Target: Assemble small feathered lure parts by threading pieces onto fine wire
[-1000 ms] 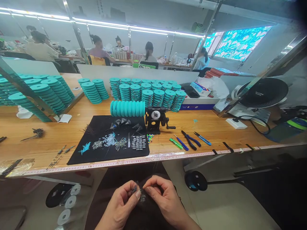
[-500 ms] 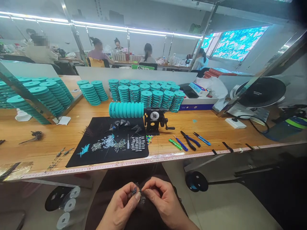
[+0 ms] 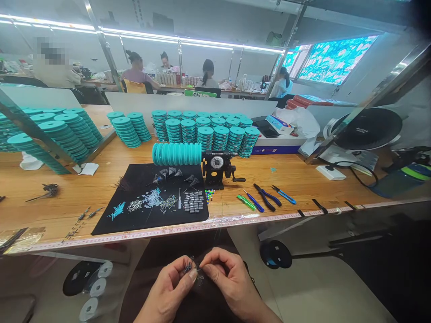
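My left hand (image 3: 170,285) pinches a small bundle of dark, thin wire pieces (image 3: 188,266) between thumb and forefinger, above my lap. Their fine ends fan out below the thumb. Right beside it, my right hand (image 3: 230,280) has thumb and forefinger pressed together at the bundle's edge; what lies between those fingertips is too small to make out. A thin line (image 3: 220,220) hangs over the table edge towards my hands. Ahead stands a black hand-crank winder (image 3: 215,168) carrying a row of turquoise spools (image 3: 177,154).
The black mat (image 3: 114,220) bears grey weights (image 3: 194,202), clear beads, small metal parts, turquoise sleeves (image 3: 117,211) and wire fans. Pliers (image 3: 267,197), a cutter (image 3: 283,194) and two small tools lie right. Stacked spools (image 3: 220,132) line the back; people sit beyond.
My right fingertips have come slightly closer to the bundle and stay there with small movements. My left hand keeps its pinch. The view has shifted slightly.
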`<state>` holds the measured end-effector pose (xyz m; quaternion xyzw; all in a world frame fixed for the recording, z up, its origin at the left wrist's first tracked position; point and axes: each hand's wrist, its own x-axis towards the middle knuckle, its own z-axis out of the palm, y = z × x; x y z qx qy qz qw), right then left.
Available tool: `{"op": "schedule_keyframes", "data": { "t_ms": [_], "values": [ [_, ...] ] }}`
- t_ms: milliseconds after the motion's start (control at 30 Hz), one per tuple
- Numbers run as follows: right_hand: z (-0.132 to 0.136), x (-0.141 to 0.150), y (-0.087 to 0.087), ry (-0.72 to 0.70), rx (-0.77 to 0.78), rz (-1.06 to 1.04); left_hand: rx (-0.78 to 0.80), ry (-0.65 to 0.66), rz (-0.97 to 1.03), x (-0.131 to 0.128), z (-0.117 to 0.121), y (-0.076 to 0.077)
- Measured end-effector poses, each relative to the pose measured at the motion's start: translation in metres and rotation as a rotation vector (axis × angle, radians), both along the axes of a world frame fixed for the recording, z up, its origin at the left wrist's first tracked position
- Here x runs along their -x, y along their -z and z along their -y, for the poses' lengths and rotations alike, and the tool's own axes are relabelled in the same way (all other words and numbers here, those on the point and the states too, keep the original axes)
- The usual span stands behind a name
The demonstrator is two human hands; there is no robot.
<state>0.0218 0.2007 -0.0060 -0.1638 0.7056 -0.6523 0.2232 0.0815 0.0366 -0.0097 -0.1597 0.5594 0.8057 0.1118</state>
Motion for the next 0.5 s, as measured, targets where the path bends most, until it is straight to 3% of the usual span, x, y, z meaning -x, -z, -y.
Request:
{"op": "schedule_keyframes", "data": {
  "t_ms": [500],
  "values": [
    [0.0037,-0.0008,-0.0067,-0.004,0.032,-0.065,0.018,0.018,0.000,0.0007,-0.0018,0.0085]
  ]
}}
